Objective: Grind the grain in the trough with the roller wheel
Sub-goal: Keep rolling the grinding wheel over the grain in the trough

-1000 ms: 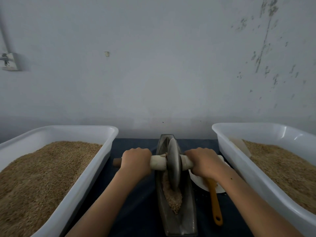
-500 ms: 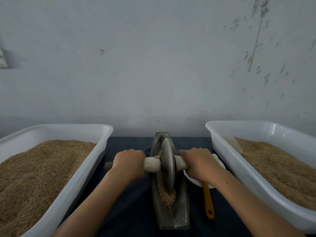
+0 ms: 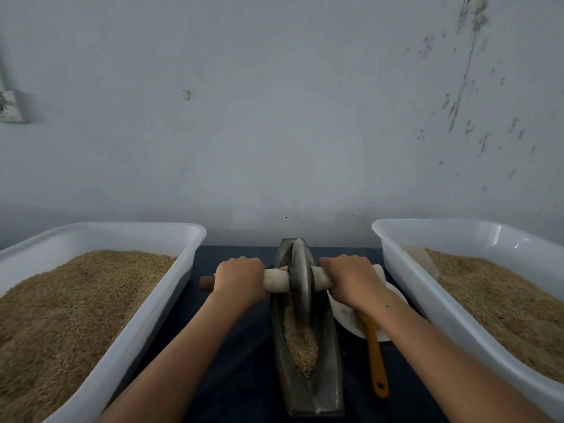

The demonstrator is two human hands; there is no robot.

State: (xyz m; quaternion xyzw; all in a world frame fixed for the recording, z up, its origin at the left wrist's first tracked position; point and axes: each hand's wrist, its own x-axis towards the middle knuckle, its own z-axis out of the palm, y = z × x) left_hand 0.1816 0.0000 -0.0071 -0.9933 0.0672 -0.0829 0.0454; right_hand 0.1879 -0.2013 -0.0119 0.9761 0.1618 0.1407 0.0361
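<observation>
We are mid-grind. Our left hand [image 3: 241,280] and right hand [image 3: 351,280] each have a closed grip curled round the wrapped axle handle [image 3: 276,279] on either side of the roller wheel [image 3: 300,279], which stands upright in the metal trough [image 3: 328,361]. The trough lies lengthwise on the dark desk [image 3: 238,361], running from the back edge toward the front edge, between the two white tubs. The wheel sits in the far half of the trough, toward the back edge of the desk.

The grain [image 3: 300,343] in the trough is heaped in the near half, in front of the wheel, and it looks coarse and pale brown, with separate kernels or fragments visible (we cannot tell how finely any of it is broken). We judge the grinding to be under way but not finished: that near heap needs more passes of the wheel.

The left tub [image 3: 158,300] and the right tub [image 3: 406,270] both hold much more grain, well apart from the trough. A white dish [image 3: 345,312] with an orange-handled tool [image 3: 377,361] lies just beside the trough's right wall.
</observation>
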